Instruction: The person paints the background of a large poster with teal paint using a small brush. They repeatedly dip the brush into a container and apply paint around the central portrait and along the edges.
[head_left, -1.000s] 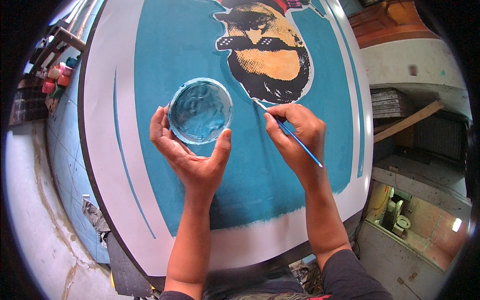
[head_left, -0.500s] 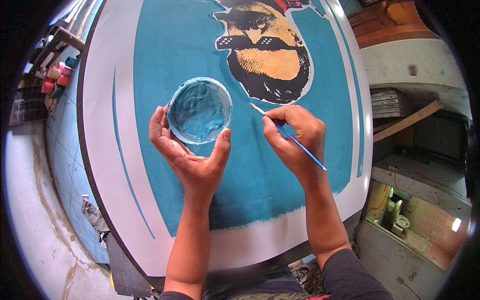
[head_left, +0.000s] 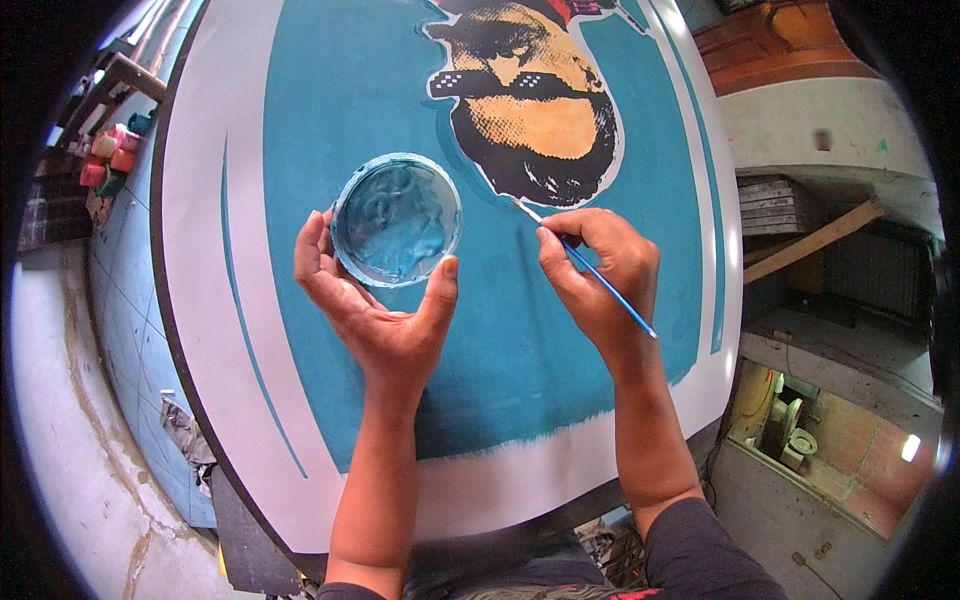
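Board point(head_left: 200, 330): large, flat, smooth, white ground with a curved dark rim. The middle is painted flat teal; the lower teal edge is ragged with brush strokes, and a white band lies below it. A thin teal stripe curves along the left white margin, and teal stripes run down the right side. At top centre is a printed face point(head_left: 535, 110) in black and tan halftone with a white outline.

Left hand point(head_left: 375, 315): palm up, fingers cupped around a dish point(head_left: 396, 220). The dish is round and shallow with a pale rim, full of thick teal paint, its surface swirled and glossy. Thumb on the right rim, fingers on the left rim, so the hand is closed on the dish, held over the teal area just left of the face.

Right hand point(head_left: 600, 275): pinched shut on a brush point(head_left: 590, 265), thin with a blue handle. The handle end sticks out lower right past the wrist; the pale tip points up-left, right at the white outline under the beard. Cannot tell whether the tip is touching.

Hands are near each other but apart, with open teal between and below them.

Surroundings: small paint pots point(head_left: 105, 160), pink and green, on a ledge far left. Cracked grey floor point(head_left: 70, 440) lower left. Stacked boards point(head_left: 775, 205) and a wood plank point(head_left: 810, 245) off the right edge.
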